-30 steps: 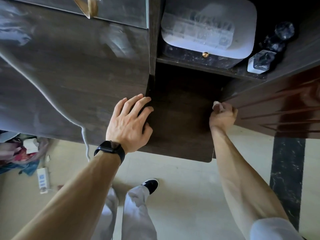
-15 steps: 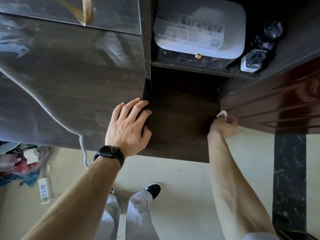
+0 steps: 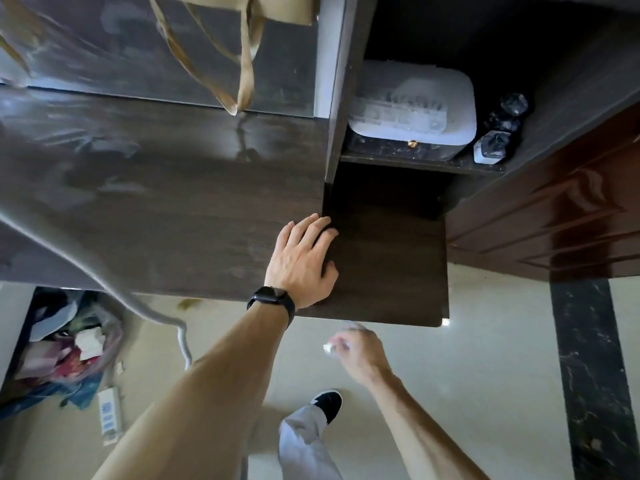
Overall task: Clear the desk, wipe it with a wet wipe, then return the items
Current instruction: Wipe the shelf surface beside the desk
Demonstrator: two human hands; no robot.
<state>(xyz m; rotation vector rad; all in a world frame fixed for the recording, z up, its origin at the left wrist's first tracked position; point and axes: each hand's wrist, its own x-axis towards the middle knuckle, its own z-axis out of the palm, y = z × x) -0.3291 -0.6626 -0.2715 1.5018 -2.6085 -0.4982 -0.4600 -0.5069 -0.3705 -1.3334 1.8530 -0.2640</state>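
**Task status**

1. The left grip is laid flat on the bench with the fingers straight; nothing is held in it.
2. The right grip is located off the bench, below its near edge and over the floor, nearer the person than the left grip. The wet wipe is seen as a small white wad pinched at its fingertips. This area is blurred, so the hold is judged, not confirmed.
3. Clearing is judged done: apart from a grey cable draped over the edge well to the left of the left grip, no loose item is seen on the visible top.
4. Wiping is judged largely done. Pale smears are visible on the surface beyond and to the left of the left grip, and the wipe is not in contact with the bench.
5. Return of the items is not yet begun. A white box and some bottles are stored on the shelf beyond the left grip, to its right. Whether these belong on the bench cannot be told.
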